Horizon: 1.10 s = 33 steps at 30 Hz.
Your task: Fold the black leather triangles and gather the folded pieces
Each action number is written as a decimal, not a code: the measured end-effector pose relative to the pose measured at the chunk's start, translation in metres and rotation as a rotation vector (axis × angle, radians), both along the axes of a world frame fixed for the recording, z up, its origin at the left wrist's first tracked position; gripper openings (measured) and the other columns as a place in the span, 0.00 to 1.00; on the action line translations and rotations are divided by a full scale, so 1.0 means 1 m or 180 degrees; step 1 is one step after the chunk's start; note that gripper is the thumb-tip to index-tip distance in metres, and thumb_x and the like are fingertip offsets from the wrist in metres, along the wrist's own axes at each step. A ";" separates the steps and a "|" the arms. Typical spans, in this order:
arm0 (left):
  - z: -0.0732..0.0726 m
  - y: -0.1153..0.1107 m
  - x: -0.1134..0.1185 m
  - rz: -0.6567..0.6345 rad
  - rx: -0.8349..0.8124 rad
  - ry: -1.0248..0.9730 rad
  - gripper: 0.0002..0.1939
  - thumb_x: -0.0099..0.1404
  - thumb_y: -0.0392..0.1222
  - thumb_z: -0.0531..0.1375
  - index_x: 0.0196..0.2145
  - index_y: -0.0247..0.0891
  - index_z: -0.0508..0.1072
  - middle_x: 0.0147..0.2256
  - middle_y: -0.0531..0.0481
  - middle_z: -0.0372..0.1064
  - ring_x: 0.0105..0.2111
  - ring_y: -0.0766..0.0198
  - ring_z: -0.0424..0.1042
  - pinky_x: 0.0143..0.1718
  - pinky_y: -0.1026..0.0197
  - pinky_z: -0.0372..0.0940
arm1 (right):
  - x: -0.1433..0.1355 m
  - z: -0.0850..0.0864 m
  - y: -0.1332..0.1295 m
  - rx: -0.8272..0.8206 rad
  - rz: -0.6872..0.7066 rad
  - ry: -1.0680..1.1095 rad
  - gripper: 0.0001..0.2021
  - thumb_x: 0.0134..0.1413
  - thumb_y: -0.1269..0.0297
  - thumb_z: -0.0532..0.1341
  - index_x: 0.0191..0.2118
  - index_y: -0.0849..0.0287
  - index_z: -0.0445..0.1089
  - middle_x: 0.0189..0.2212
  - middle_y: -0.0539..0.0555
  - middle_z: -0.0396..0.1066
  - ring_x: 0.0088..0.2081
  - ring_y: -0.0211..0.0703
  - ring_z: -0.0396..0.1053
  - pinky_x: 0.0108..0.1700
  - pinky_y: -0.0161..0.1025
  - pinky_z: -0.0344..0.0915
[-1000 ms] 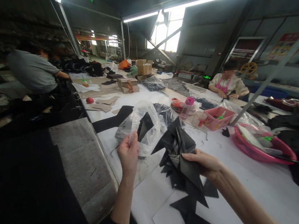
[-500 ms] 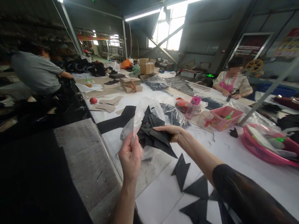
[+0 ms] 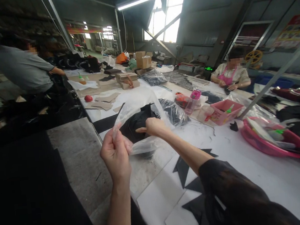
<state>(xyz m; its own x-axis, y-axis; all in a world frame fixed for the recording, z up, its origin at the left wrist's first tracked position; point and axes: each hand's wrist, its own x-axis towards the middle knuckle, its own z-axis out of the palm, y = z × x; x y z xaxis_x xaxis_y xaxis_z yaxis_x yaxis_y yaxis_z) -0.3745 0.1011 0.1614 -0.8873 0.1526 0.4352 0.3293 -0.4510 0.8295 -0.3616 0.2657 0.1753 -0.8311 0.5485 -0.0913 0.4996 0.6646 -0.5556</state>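
My left hand point(image 3: 116, 153) pinches the edge of a clear plastic bag point(image 3: 146, 145) and keeps its mouth spread. Black cut pieces point(image 3: 134, 126) lie inside the bag. At the bag's mouth is my right hand point(image 3: 154, 126), one finger stretched toward the pieces; its other fingers are curled and partly hidden, so what they hold cannot be made out. More black pointed pieces point(image 3: 182, 170) are spread on the white table point(image 3: 253, 173), below my right forearm.
Behind the bag stand a pink bottle point(image 3: 195, 95) and a pink box point(image 3: 226, 111). A pink basin point(image 3: 275, 145) holds items at the right. Cardboard pieces point(image 3: 105, 98) and a red ball-like object point(image 3: 88, 98) lie further left. Two people work beyond.
My right hand has moved left into the bag's mouth, and the black pieces it held are now in the bag. My left hand shifted left, widening the opening. The view moved slightly.
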 end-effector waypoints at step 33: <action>-0.118 0.095 0.130 -0.1147 -0.4725 0.2474 0.19 0.64 0.47 0.65 0.46 0.30 0.70 0.43 0.38 0.66 0.44 0.47 0.70 0.42 0.54 0.66 | 0.264 -0.105 0.017 0.0377 0.0226 -0.1207 0.29 0.29 0.62 0.79 0.43 0.58 0.73 0.42 0.56 0.70 0.47 0.52 0.66 0.47 0.42 0.61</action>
<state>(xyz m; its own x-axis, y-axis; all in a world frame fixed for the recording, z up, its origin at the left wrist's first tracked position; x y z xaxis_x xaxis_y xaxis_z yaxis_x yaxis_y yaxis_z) -0.2448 0.1958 0.0431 -0.3848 0.9226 0.0260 0.8888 0.3627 0.2801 -0.0972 0.2826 0.0704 -0.7869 0.5161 -0.3383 0.6050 0.7532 -0.2581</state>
